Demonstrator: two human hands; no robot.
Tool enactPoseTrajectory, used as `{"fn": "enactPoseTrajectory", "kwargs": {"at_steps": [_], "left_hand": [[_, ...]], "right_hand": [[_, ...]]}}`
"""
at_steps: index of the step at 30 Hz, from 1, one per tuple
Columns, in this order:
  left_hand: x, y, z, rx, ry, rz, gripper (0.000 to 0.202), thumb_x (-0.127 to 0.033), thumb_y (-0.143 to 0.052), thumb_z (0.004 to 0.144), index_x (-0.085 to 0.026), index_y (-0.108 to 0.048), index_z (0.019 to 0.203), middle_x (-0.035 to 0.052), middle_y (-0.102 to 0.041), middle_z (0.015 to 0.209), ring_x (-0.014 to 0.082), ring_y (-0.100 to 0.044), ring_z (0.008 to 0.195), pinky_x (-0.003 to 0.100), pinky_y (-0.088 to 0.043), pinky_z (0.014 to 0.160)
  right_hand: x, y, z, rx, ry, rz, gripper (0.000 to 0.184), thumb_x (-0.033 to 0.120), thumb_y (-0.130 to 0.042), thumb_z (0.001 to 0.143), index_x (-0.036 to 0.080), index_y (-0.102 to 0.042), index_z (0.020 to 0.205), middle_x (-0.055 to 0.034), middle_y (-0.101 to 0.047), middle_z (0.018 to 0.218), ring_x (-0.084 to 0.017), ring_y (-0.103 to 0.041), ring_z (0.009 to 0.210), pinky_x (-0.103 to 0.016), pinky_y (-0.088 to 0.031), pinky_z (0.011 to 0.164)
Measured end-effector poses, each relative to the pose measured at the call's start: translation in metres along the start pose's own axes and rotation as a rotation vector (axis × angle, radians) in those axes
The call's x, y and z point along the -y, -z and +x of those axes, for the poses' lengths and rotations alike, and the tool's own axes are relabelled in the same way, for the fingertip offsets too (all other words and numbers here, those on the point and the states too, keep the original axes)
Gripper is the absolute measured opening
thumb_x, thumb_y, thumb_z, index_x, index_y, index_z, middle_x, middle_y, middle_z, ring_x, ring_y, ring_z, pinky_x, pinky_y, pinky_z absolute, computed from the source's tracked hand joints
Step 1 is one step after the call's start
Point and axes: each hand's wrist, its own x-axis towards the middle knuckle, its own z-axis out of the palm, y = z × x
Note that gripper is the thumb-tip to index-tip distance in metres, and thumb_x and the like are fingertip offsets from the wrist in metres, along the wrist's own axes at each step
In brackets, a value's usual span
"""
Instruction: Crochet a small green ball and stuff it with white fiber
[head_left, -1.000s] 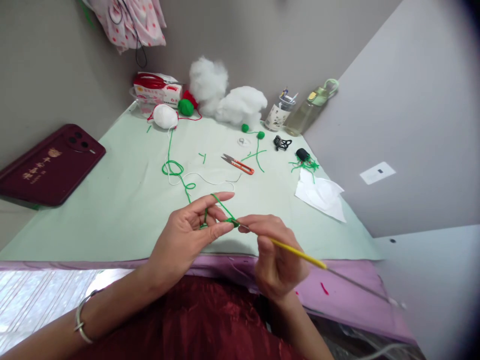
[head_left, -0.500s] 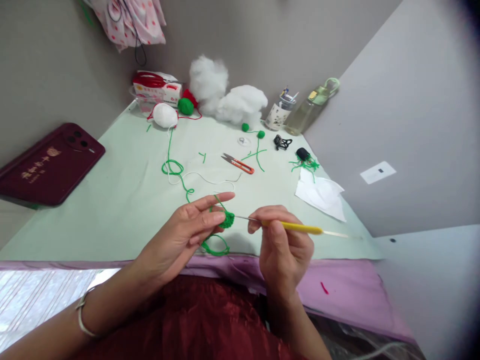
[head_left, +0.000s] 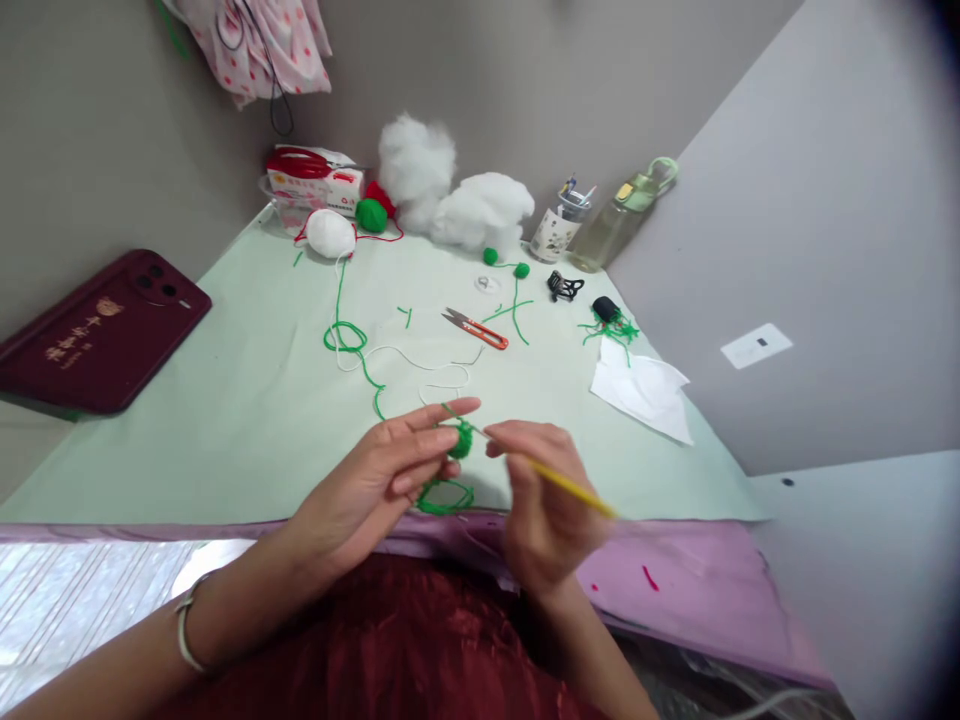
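Left hand [head_left: 375,475] pinches green crochet piece [head_left: 461,442] over the table's [head_left: 225,440] near side; right hand [head_left: 547,522] grips yellow-handled crochet hook [head_left: 571,487], tip at the stitches. Judgement: even tension on green yarn [head_left: 450,409], shallow hook angle, avoids splitting strands.

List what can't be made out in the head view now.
All in the head view:
Green piece: left part behind the left hand; stitches blurred.
Yellow hook: tip indistinct at the green piece; rear end motion-blurred.
Phone: left end cut off by picture edge.
Small clear thing: too small to identify.
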Motion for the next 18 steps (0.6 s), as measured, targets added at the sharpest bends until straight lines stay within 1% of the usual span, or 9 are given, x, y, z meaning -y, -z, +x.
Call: {"fn": "enactPoseTrajectory", "kwargs": {"at_steps": [1, 2, 3, 5, 7, 9, 11, 15, 18], "left_hand": [[-0.0016, 0.0002, 0.0003, -0.010, -0.019, -0.012, 0.029, -0.024, -0.084, 0.086, -0.019, -0.083, 0.114, -0.0138, -0.030, 0.048, 0.0034, -0.023, 0.049, 0.021, -0.052, 0.083], [-0.0026, 0.0003, 0.0005, -0.022, -0.046, -0.004, 0.028, -0.023, -0.084, 0.085, -0.019, -0.083, 0.114, -0.0133, -0.033, 0.049, 0.0033, -0.024, 0.049, 0.022, -0.052, 0.084], [-0.0028, 0.0003, 0.0006, -0.034, -0.075, 0.019, 0.029, -0.022, -0.084, 0.085, -0.021, -0.083, 0.114, -0.0122, -0.039, 0.052, 0.0031, -0.027, 0.050, 0.021, -0.051, 0.083], [-0.0011, 0.0002, 0.0005, -0.051, -0.118, 0.095, 0.033, -0.023, -0.085, 0.084, -0.026, -0.082, 0.116, -0.0090, -0.053, 0.062, 0.0033, -0.035, 0.053, 0.019, -0.047, 0.073], [0.0018, 0.0004, 0.0000, -0.058, -0.161, 0.170, 0.034, -0.024, -0.086, 0.084, -0.028, -0.081, 0.118, -0.0062, -0.062, 0.073, 0.0045, -0.045, 0.059, 0.019, -0.043, 0.067], [0.0037, 0.0010, -0.0008, -0.047, -0.192, 0.212, 0.033, -0.026, -0.085, 0.086, -0.029, -0.081, 0.118, -0.0047, -0.065, 0.075, 0.0068, -0.054, 0.066, 0.021, -0.044, 0.070], [0.0040, 0.0016, -0.0017, -0.031, -0.197, 0.221, 0.031, -0.028, -0.083, 0.088, -0.028, -0.080, 0.118, -0.0034, -0.068, 0.078, 0.0091, -0.059, 0.072, 0.024, -0.045, 0.076], [0.0020, 0.0002, -0.0029, -0.035, -0.173, 0.206, 0.032, -0.028, -0.083, 0.088, -0.025, -0.079, 0.120, -0.0014, -0.070, 0.085, 0.0120, -0.062, 0.076, 0.027, -0.046, 0.076], [0.0005, -0.0020, -0.0027, -0.040, -0.141, 0.171, 0.042, -0.026, -0.084, 0.086, -0.024, -0.075, 0.127, -0.0007, -0.070, 0.085, 0.0121, -0.059, 0.074, 0.027, -0.045, 0.073]], "right_hand": [[-0.0008, -0.0006, 0.0025, -0.031, -0.098, 0.108, 0.024, 0.013, -0.057, 0.102, 0.024, -0.078, 0.109, -0.0034, -0.074, 0.088, -0.017, -0.070, 0.078, -0.034, -0.060, 0.069], [-0.0014, -0.0016, 0.0050, -0.049, -0.186, 0.220, 0.023, 0.016, -0.056, 0.103, 0.024, -0.078, 0.105, -0.0024, -0.072, 0.084, -0.016, -0.068, 0.072, -0.033, -0.058, 0.067], [-0.0019, -0.0027, 0.0071, -0.042, -0.253, 0.321, 0.022, 0.018, -0.056, 0.103, 0.024, -0.078, 0.101, -0.0021, -0.072, 0.084, -0.015, -0.066, 0.070, -0.032, -0.057, 0.066], [-0.0026, -0.0046, 0.0091, 0.018, -0.323, 0.439, 0.019, 0.021, -0.060, 0.103, 0.024, -0.078, 0.099, -0.0029, -0.074, 0.089, -0.015, -0.067, 0.073, -0.031, -0.057, 0.066], [-0.0035, -0.0051, 0.0084, 0.061, -0.352, 0.459, 0.017, 0.021, -0.062, 0.102, 0.025, -0.079, 0.100, -0.0032, -0.076, 0.093, -0.015, -0.068, 0.079, -0.031, -0.057, 0.069], [-0.0051, -0.0041, 0.0065, 0.059, -0.378, 0.470, 0.017, 0.022, -0.063, 0.102, 0.026, -0.079, 0.102, -0.0027, -0.078, 0.094, -0.015, -0.068, 0.079, -0.030, -0.057, 0.071], [-0.0071, -0.0023, 0.0048, 0.053, -0.412, 0.524, 0.018, 0.023, -0.061, 0.104, 0.026, -0.079, 0.103, -0.0025, -0.078, 0.095, -0.013, -0.068, 0.076, -0.030, -0.058, 0.072], [-0.0088, -0.0007, 0.0044, 0.072, -0.455, 0.583, 0.020, 0.026, -0.059, 0.105, 0.025, -0.078, 0.104, -0.0038, -0.079, 0.098, -0.014, -0.070, 0.077, -0.031, -0.059, 0.073], [-0.0074, -0.0021, 0.0054, 0.068, -0.427, 0.569, 0.017, 0.025, -0.061, 0.103, 0.025, -0.079, 0.102, -0.0026, -0.076, 0.093, -0.014, -0.068, 0.076, -0.030, -0.058, 0.072]]}}
